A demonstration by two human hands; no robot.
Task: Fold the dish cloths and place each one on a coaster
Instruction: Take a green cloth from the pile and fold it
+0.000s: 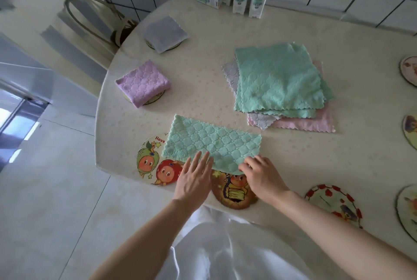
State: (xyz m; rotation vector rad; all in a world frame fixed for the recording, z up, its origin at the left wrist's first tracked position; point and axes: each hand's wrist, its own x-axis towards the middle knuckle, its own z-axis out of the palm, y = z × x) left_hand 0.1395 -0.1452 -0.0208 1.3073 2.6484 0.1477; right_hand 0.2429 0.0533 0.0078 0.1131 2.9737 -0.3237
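Over a white garment at the bottom edge, two hands work on a green dish cloth folded in half on the tabletop.
Left hand lies flat with straight fingers on the near edge of the cloth; right hand pinches its near right corner with curled fingers. The cloth sits in the lower centre, partly covering a fruit coaster and a brown coaster. At centre left a folded purple cloth rests on a coaster, and above it a folded grey cloth rests on another one. A pile of unfolded cloths lies at centre right.
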